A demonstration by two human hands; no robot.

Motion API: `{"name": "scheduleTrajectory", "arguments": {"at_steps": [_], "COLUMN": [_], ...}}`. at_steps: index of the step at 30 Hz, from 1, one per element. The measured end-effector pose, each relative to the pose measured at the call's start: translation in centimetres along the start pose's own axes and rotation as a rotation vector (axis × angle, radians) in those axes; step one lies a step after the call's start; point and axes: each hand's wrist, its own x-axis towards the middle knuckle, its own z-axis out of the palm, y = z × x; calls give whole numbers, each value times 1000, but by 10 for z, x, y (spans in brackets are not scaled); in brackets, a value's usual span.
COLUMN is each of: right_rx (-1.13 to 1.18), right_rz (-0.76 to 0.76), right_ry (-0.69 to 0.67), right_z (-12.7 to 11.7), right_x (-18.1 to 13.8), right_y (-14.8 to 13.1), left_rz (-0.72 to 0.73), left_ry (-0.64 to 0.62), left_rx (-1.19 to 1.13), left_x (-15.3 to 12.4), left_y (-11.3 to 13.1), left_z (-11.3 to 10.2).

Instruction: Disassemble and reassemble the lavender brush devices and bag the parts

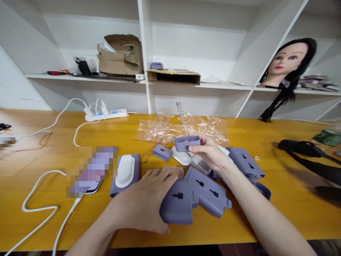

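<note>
My left hand lies curled over the near end of a large purple plastic casing on the wooden table. My right hand pinches a small purple ring-shaped part above the table, with a clear plastic piece under its palm. A white comb-like head lies just below that part. Another small purple piece sits to its left beside a coiled spring. A white brush head rests on a purple base left of my left hand.
Another purple casing lies right of my right wrist. Crumpled clear plastic bags sit behind the parts. A power strip with white cables lies at the back left. A black device is at the right. Shelves hold cardboard boxes and a mannequin head.
</note>
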Motion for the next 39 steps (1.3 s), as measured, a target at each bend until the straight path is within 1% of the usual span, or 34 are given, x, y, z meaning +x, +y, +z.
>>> {"name": "scheduleTrajectory", "arguments": {"at_steps": [1,3,5,8,10,13,15,18,25,30,32,35,39], "right_rx": [23,72,104,116,107,101,87,5,-243,-345,-392,-428,-369], "right_rz": [-9,-28,-57,-100,-117,-106,-71,-52,-127,-160,-166,-171,-166], "right_ry": [23,81,144,209,238,227,163,53,-149,-279,-294,-279,-279], "right_z": [-1,-5,-9,-12,-14,-16,-17,-18,-32,-42,-42,-42,-44], "right_x": [1,3,4,5,5,4,4,0,-13,-16,-17,-17,-16], "right_y": [0,0,-2,-6,-9,-13,-15,-18,-35,-39,-39,-39,-39], "left_rz": [-26,-88,-184,-379,-476,-538,-548,-541,-473,-478,-476,-472,-499], "left_ry": [62,225,418,699,795,806,796,798,842,854,847,841,846], "left_rx": [-16,0,66,242,321,336,334,322,225,225,232,232,240], "left_x": [0,2,7,16,19,20,19,18,18,17,17,16,16], "left_y": [1,0,-3,-14,-22,-29,-31,-31,-27,-27,-27,-27,-28], "left_z": [-7,-19,-26,-26,-25,-23,-24,-25,-28,-30,-31,-32,-33]}}
